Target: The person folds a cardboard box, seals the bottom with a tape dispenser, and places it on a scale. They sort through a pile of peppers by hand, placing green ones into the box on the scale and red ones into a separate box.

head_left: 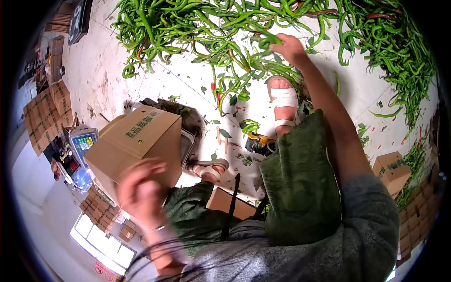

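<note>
Long green peppers (235, 28) lie in a loose spread on the pale floor at the top. My right hand (287, 48) reaches down among them, its fingers closed around a green pepper (267, 35). Blurred by motion, my left hand (141, 188) is beside the near side of a closed cardboard box (136, 136) with printed lettering; what it holds, if anything, I cannot make out. The box stands on a metal-framed scale (189, 143) with a keypad display (84, 146) at its left.
More peppers (399, 56) are heaped at the right. A small box (392, 173) stands at lower right, with stacked cartons (416, 216) beyond. Flattened or stacked cartons (44, 117) are at the left. My sandalled feet (284, 101) and a yellow-and-black object (258, 143) are on the floor.
</note>
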`<action>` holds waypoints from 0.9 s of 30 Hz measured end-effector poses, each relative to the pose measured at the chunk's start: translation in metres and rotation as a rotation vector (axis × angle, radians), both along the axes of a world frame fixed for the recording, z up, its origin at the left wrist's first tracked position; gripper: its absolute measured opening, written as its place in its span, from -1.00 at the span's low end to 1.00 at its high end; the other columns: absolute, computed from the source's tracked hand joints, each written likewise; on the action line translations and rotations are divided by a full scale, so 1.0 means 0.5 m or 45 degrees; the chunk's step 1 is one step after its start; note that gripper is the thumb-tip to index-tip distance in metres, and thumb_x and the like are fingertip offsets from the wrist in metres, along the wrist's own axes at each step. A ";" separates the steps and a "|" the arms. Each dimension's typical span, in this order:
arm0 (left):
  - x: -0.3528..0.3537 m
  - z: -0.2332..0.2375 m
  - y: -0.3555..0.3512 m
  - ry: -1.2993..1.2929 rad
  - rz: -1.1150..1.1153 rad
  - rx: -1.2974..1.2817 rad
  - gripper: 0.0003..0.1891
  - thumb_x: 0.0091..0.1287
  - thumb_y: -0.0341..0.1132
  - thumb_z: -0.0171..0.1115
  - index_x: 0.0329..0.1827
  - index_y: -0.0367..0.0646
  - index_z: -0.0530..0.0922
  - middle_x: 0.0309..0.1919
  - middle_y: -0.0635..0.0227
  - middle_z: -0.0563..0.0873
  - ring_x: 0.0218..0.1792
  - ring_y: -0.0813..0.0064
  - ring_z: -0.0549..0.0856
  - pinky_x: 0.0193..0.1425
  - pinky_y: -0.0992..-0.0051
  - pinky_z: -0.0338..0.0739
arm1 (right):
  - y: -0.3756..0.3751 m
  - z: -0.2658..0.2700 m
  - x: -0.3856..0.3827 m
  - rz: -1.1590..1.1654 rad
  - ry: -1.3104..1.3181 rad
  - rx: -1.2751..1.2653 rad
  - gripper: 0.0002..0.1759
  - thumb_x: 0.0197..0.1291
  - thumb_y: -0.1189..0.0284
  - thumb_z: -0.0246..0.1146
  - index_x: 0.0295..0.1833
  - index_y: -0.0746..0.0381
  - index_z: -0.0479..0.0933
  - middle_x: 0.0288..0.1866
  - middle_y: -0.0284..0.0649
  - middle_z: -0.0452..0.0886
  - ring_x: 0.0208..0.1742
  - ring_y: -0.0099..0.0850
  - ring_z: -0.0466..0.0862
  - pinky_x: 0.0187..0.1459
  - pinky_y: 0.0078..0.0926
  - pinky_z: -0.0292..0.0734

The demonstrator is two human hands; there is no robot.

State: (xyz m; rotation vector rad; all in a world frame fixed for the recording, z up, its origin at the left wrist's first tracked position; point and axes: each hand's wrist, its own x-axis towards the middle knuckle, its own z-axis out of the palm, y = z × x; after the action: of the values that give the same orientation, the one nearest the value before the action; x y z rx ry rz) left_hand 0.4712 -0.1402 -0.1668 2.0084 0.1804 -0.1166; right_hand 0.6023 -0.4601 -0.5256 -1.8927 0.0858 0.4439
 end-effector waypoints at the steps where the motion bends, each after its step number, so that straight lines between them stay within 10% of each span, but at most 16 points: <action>1: 0.009 -0.031 -0.022 0.291 -0.205 0.098 -0.75 0.22 -0.31 0.21 -0.11 -0.27 0.58 -0.17 0.22 0.64 -0.18 0.45 0.62 -0.21 0.55 0.54 | -0.009 0.071 -0.011 -0.099 0.145 0.177 -0.63 0.03 0.22 0.25 -0.19 0.31 0.49 -0.42 -0.21 0.56 -0.42 -0.26 0.48 -0.31 -0.33 0.39; 4: 0.022 -0.168 -0.131 0.896 -0.183 -0.267 -0.80 0.21 -0.53 0.18 -0.09 -0.28 0.57 -0.13 0.30 0.66 -0.10 0.56 0.59 0.04 0.58 0.43 | -0.028 0.116 -0.048 -0.094 0.508 0.112 -0.65 0.06 0.18 0.21 -0.20 0.25 0.52 -0.49 -0.32 0.50 -0.47 -0.50 0.42 -0.41 -0.53 0.33; 5: 0.012 -0.231 -0.147 0.875 -0.125 -0.459 -0.78 0.22 -0.51 0.19 -0.06 -0.27 0.56 -0.14 0.34 0.66 -0.09 0.59 0.58 0.05 0.59 0.42 | -0.037 0.072 -0.071 0.085 -0.073 -0.372 -0.66 0.08 0.20 0.20 -0.14 0.22 0.53 -0.49 -0.31 0.49 -0.45 -0.49 0.45 -0.41 -0.53 0.33; 8: 0.011 -0.356 -0.173 0.946 0.077 -0.763 -0.65 0.25 -0.39 0.20 0.11 -0.15 0.45 -0.02 0.33 0.60 -0.03 0.49 0.58 0.06 0.48 0.46 | -0.009 0.157 -0.103 -0.172 0.383 0.458 -0.63 0.08 0.25 0.20 -0.06 0.25 0.51 -0.42 -0.19 0.53 -0.41 -0.24 0.51 -0.34 -0.34 0.40; 14: 0.051 -0.407 -0.173 1.141 0.163 -1.596 -0.49 0.29 -0.14 0.15 0.30 0.04 0.29 0.28 0.16 0.34 0.22 0.18 0.42 0.25 0.09 0.36 | 0.103 0.249 -0.183 0.532 0.369 0.372 -0.72 0.24 0.25 0.15 -0.24 0.29 0.46 -0.45 -0.16 0.48 -0.39 -0.29 0.51 -0.31 -0.36 0.42; 16: 0.058 -0.455 -0.167 1.007 0.155 -1.592 -0.73 0.27 -0.26 0.18 0.00 -0.12 0.50 0.12 0.21 0.53 0.19 0.27 0.46 0.22 0.26 0.43 | 0.132 0.233 -0.205 0.783 -0.181 0.039 -0.69 0.23 0.22 0.16 -0.25 0.29 0.46 -0.53 -0.20 0.51 -0.47 -0.34 0.54 -0.36 -0.41 0.43; 19: 0.049 -0.481 -0.149 1.100 0.374 -1.587 -0.87 0.29 -0.24 0.17 -0.22 -0.08 0.53 -0.06 0.26 0.63 0.04 0.26 0.57 0.11 0.25 0.51 | 0.055 0.194 -0.144 0.467 0.065 0.480 -0.81 0.20 0.35 0.18 -0.21 0.27 0.50 -0.43 -0.15 0.59 -0.39 -0.33 0.61 -0.30 -0.49 0.48; 20: 0.052 -0.477 -0.147 1.156 0.435 -1.667 -0.87 0.30 -0.22 0.16 -0.27 -0.07 0.52 -0.12 0.28 0.65 -0.02 0.26 0.61 0.06 0.25 0.54 | 0.000 0.148 -0.113 0.180 -0.722 0.006 -0.71 0.11 0.30 0.22 -0.11 0.24 0.54 -0.29 -0.08 0.61 -0.22 -0.19 0.61 -0.17 -0.34 0.49; 21: 0.048 -0.492 -0.139 1.071 0.451 -1.675 -0.84 0.35 -0.19 0.08 -0.29 -0.06 0.51 -0.28 0.31 0.65 -0.14 0.27 0.62 -0.01 0.13 0.53 | -0.035 0.017 -0.089 -0.501 -0.395 0.063 -0.71 0.05 0.35 0.24 -0.12 0.26 0.54 -0.18 -0.06 0.58 -0.13 -0.18 0.57 -0.09 -0.30 0.46; 22: 0.049 -0.483 -0.143 1.019 0.460 -1.730 -0.81 0.35 -0.16 0.07 -0.24 -0.07 0.52 -0.33 0.34 0.61 -0.16 0.27 0.61 -0.04 0.08 0.52 | -0.091 0.049 -0.040 -0.521 -0.657 -0.905 -0.62 0.02 0.33 0.27 -0.06 0.30 0.49 -0.15 -0.02 0.54 -0.12 -0.09 0.54 -0.07 -0.23 0.44; 23: 0.056 -0.463 -0.153 1.001 0.357 -1.779 -0.80 0.35 -0.15 0.08 -0.20 -0.07 0.51 -0.32 0.33 0.59 -0.16 0.26 0.60 -0.02 0.05 0.51 | -0.144 0.060 -0.011 -0.814 -0.509 -0.791 -0.51 -0.03 0.28 0.30 -0.02 0.34 0.43 -0.13 0.00 0.51 -0.12 -0.04 0.52 -0.06 -0.20 0.43; 27: 0.074 -0.443 -0.178 0.992 0.047 -1.883 -0.71 0.32 -0.14 0.10 0.03 -0.04 0.46 -0.24 0.31 0.49 -0.11 0.24 0.55 -0.04 0.03 0.54 | -0.219 -0.010 0.054 -0.748 0.072 -0.745 -0.58 -0.02 0.21 0.29 -0.19 0.32 0.46 -0.15 0.04 0.57 -0.07 -0.06 0.56 -0.03 -0.16 0.42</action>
State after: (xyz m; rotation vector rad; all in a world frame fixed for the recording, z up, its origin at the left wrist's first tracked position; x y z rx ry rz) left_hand 0.5082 -0.2292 -0.3881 0.4105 0.4505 -0.7591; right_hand 0.6296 -0.5698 -0.5305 -2.2910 0.8636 0.0612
